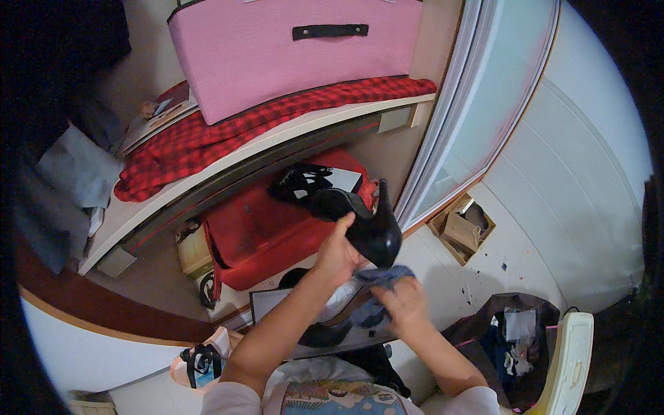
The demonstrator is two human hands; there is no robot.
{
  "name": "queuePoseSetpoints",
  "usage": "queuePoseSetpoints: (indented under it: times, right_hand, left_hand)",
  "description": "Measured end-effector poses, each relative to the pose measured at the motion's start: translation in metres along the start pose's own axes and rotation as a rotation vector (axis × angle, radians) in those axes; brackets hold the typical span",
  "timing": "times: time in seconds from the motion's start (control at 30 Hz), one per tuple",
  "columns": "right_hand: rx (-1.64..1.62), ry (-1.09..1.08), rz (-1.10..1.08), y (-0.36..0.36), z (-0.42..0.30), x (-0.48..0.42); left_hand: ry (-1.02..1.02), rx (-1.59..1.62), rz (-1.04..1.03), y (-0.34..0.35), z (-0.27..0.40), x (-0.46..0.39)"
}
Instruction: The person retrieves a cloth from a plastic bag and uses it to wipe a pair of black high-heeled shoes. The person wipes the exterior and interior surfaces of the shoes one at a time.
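Note:
My left hand (340,257) grips a black high-heeled shoe (381,236) by its side, with the stiletto heel pointing up and away from me. In my right hand (404,301) is a bunched grey-blue cloth (386,275), which touches or lies very close to the shoe's lower end; the hand is slightly blurred. Below my hands, partly hidden by my forearms, is an open shoebox (267,301) with pale wrapping and dark items in it. Behind the held shoe, a black item with white printing (298,184) lies on a red suitcase (259,233).
A pink fabric storage box (301,62) stands on a shelf over red checked cloth (207,150). A sliding glass door (467,145) rises at right. On the floor are a cardboard box (461,228), a dark open bag (519,347) and a peach bag (202,363).

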State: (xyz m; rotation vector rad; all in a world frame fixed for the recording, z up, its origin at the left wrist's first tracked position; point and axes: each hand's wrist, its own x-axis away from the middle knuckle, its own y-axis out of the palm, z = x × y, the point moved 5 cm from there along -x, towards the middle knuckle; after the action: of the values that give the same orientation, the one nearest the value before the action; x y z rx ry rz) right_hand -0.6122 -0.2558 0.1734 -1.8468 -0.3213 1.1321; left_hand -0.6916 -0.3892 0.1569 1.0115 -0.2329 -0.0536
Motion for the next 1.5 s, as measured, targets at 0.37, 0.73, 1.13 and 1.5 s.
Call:
queuePoseSetpoints:
  times: [0.37, 0.73, 1.13, 1.5]
  right_hand:
    - [-1.672, 0.755, 0.592, 0.008, 0.037, -0.023]
    - [-1.839, 1.069, 0.464, 0.068, 0.032, -0.007]
    - [-2.225, 1.259, 0.477, 0.065, 0.024, -0.007]
    - [-2.177, 1.394, 0.239, 0.082, -0.007, 0.000]
  left_hand:
    - [0.605, -1.178, 0.050, 0.019, 0.011, 0.018]
    - [0.633, -1.307, -0.102, 0.024, 0.011, 0.019]
    - [0.958, -1.011, 0.359, 0.014, 0.052, 0.043]
    - [0.785, -1.238, 0.359, -0.013, 0.072, -0.011]
